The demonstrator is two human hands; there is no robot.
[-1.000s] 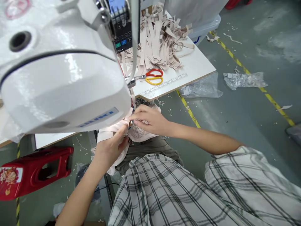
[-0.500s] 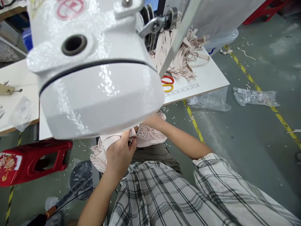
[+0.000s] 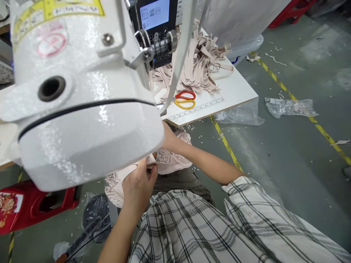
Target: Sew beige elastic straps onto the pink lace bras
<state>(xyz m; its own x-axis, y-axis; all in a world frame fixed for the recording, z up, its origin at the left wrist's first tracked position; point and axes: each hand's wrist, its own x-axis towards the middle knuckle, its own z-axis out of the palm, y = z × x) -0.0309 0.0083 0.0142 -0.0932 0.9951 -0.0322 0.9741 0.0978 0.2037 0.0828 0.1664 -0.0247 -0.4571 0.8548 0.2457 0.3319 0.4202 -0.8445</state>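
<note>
A pale pink lace garment (image 3: 171,160) lies over my lap, partly under the white sewing machine head (image 3: 93,138). My left hand (image 3: 138,184) grips the smooth band of this garment between thumb and fingers, just below the machine's front edge. Reaching in from the right, my right hand (image 3: 169,140) is at the garment's far side. Its fingers are hidden behind the machine head, so their hold cannot be made out. The needle area is also out of sight.
Scissors (image 3: 186,100) with red and yellow handles lie by a ruler marking (image 3: 203,107) on the white table (image 3: 238,87). Behind them are a heap of beige fabric strips (image 3: 199,65) and a control panel (image 3: 156,27). A red stool (image 3: 35,204) stands at left.
The view has shifted, so the machine head sits lower and further left, and the control panel and whole scissors show. Both hands stay at the garment, with little visible movement.
</note>
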